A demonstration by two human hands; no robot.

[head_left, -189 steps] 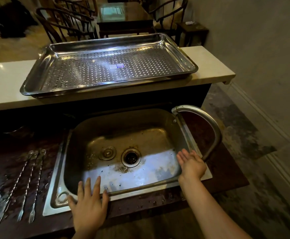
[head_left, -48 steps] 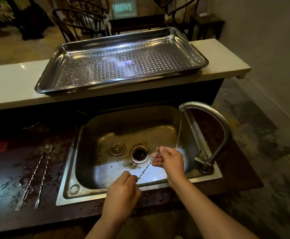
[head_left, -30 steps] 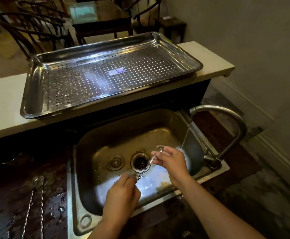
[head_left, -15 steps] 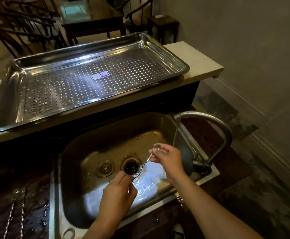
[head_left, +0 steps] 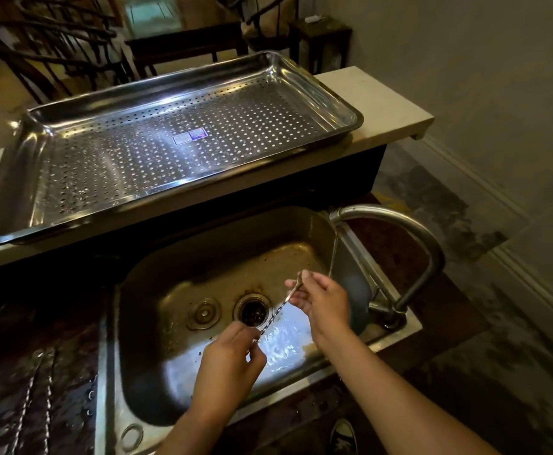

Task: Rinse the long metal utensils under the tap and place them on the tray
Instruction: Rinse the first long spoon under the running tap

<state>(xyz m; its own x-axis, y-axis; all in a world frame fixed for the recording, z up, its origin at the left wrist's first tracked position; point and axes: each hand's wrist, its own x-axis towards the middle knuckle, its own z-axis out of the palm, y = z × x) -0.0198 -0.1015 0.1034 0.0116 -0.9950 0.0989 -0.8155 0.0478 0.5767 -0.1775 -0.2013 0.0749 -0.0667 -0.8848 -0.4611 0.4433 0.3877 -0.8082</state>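
Observation:
A long twisted metal utensil (head_left: 276,311) stretches diagonally over the sink (head_left: 203,264), held at both ends. My left hand (head_left: 227,362) pinches its lower end and my right hand (head_left: 322,298) pinches its upper end, just left of the thin water stream (head_left: 334,254) falling from the curved tap (head_left: 409,234). Two more twisted utensils (head_left: 35,402) lie side by side on the wet dark counter at the left. The perforated steel tray (head_left: 32,152) sits empty on the pale ledge behind the sink.
The drain (head_left: 253,311) and a round plug (head_left: 204,313) are in the sink bottom. Dark chairs (head_left: 55,54) and a table (head_left: 186,37) stand beyond the ledge. A wall runs along the right, with floor below it. A shoe (head_left: 344,436) shows under the counter edge.
Over six seconds one of three utensils left the counter and came into both hands over the sink; water now runs. In the last second the hands barely shifted while my head moved.

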